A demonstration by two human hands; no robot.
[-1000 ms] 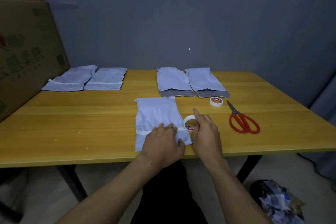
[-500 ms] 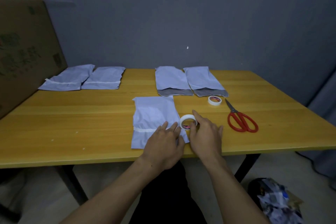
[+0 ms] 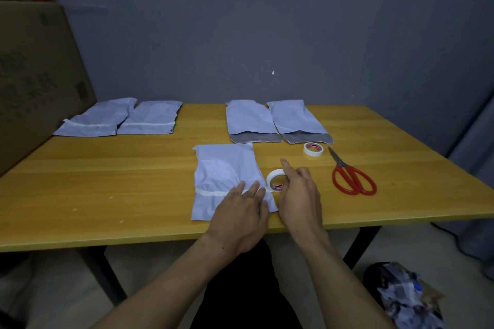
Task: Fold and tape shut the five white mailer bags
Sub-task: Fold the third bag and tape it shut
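A white mailer bag lies folded near the table's front edge, with a strip of white tape across its fold. My left hand presses flat on the bag's lower right part. My right hand holds a white tape roll upright at the bag's right edge, index finger stretched out. Two taped bags lie at the back left. Two unsealed bags with grey flaps showing lie at the back centre.
A second tape roll and red-handled scissors lie to the right on the yellow table. A big cardboard box stands at the left. A bin of crumpled paper sits on the floor, lower right.
The tape roll in my right hand has tipped up and shifted slightly along the bag's right edge. My left hand stays pressed on the bag.
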